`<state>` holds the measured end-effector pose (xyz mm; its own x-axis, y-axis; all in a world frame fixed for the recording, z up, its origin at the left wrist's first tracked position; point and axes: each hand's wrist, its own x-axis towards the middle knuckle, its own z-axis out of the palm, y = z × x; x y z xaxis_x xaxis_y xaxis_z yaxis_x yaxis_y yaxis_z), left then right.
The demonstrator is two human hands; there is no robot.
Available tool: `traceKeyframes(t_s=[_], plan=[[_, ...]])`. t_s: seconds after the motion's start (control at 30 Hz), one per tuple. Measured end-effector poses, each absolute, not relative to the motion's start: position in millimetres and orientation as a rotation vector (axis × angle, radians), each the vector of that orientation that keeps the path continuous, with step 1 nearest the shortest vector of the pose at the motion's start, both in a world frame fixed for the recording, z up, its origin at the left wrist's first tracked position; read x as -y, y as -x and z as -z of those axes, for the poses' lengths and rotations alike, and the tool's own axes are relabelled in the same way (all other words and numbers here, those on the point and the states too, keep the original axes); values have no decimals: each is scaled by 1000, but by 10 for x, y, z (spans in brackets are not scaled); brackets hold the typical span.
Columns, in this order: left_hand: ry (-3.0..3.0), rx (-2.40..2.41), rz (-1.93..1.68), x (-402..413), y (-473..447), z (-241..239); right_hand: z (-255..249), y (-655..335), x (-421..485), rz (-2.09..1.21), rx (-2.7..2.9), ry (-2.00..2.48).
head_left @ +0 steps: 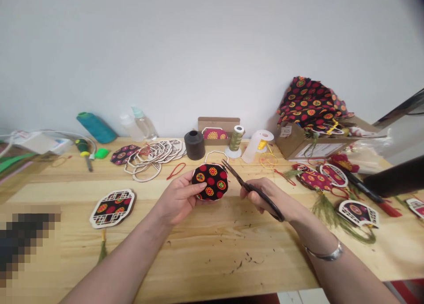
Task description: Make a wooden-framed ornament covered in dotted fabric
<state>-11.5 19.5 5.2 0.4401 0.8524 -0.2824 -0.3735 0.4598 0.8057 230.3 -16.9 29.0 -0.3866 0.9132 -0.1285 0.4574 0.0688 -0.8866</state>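
My left hand [180,199] pinches a round fabric-covered piece [211,181], black with red and orange dots, and holds it just above the wooden table [212,246]. My right hand [270,199] grips black scissors [251,189]. Their blades are slightly apart and point up-left, with the tips close to the piece's upper right edge. A silver bracelet [326,254] sits on my right wrist.
Wooden lattice frames [155,154] are piled behind, a finished ornament [112,208] lies at the left, more ornaments with green tassels [334,185] at the right. Thread spools [194,144] and a cardboard box with patterned fabric [309,103] line the wall. Thread scraps litter the front.
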Motion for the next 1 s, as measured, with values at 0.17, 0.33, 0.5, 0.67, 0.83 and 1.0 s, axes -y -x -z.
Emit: traceKeyframes(t_s=[0.17, 0.33, 0.5, 0.67, 0.83, 1.0], plan=[[-733, -755, -875, -201, 112, -49, -330, -2305, 204, -1319, 1885, 1321], [-746, -749, -882, -195, 104, -53, -343, -2294, 201, -1327, 1879, 1284], [-754, -745, -867, -187, 91, -57, -335, -2294, 206, -1370, 1841, 1274], [-747, -765, -860, -186, 81, -63, -320, -2299, 202, -1403, 1822, 1294], [-750, -766, -865, -181, 81, -65, -325, -2299, 197, -1427, 1816, 1319], [-750, -770, -864, -174, 82, -53, -313, -2299, 182, -1464, 1778, 1326]])
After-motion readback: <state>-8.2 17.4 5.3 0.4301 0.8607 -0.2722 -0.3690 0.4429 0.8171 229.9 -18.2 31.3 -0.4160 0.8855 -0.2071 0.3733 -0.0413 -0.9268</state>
